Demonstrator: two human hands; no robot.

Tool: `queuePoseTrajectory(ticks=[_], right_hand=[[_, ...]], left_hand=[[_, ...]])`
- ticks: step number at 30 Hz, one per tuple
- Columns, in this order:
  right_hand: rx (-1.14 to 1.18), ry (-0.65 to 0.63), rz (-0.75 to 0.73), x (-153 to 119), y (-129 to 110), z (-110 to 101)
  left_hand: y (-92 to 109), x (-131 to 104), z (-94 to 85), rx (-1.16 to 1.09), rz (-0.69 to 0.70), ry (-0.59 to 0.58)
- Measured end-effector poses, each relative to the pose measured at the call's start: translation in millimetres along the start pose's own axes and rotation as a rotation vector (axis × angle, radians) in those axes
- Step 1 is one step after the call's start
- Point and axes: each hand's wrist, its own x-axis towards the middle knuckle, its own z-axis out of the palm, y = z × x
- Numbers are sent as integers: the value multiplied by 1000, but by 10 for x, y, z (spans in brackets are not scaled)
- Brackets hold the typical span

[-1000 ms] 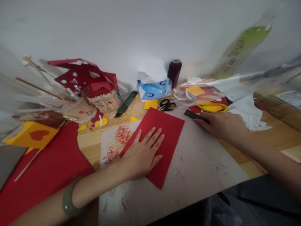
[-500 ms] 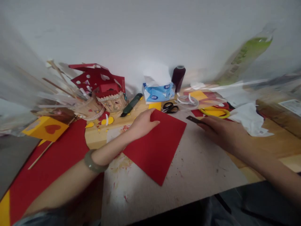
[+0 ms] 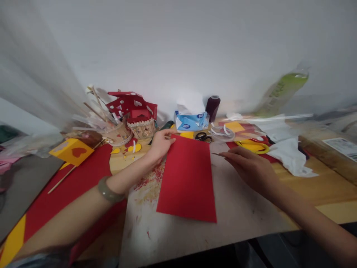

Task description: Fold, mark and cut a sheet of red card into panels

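A red sheet of card (image 3: pixel 188 178) lies on the worn grey board (image 3: pixel 242 212), its long sides running away from me. My left hand (image 3: pixel 161 145), with a greenish bangle on the wrist, pinches the sheet's far left corner. To the right of the sheet, my right hand (image 3: pixel 248 167) holds a thin, dark, flat blade-like strip (image 3: pixel 219 154) between thumb and fingers. The strip points at the sheet's right edge, apart from it. My right hand's lower fingers are curled and partly hidden.
Behind the board are black-handled scissors (image 3: pixel 203 137), a clear tape roll (image 3: pixel 222 133), a tissue pack (image 3: pixel 191 120) and a dark thread spool (image 3: pixel 212 108). Decorated pots (image 3: pixel 142 128) with sticks stand left, near a yellow paper box (image 3: pixel 73 152). Yellow-handled scissors (image 3: pixel 253 146) and a bottle (image 3: pixel 287 89) are right.
The red sheet has turned from lying diagonally to nearly straight. My left hand has shifted to its far left corner. The strip in my right hand now shows edge-on.
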Motion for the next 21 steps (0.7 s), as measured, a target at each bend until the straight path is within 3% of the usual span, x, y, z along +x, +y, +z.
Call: queuePoseTrajectory(ticks=[4,7,10,13,16,21], right_hand=[[39,-28,-63,169,-71,3],[79,-75,-134,354,-137,62],[102,-125,-194,536,-185,162],[114,-161,-239,631,-195,265],[132,-190,-279,619,-179,340],[124,-243,-336,540,-178,346]], left_hand=[[-219,-155,-244,131,86,117],[-169,-191,-287,188,253,44],[-51,-143,-141,207,431,-199],[-42,-63,71,244,539,-361],[-148,-23,205,299,588,-441],[-284,-59,251,351,640,-468]])
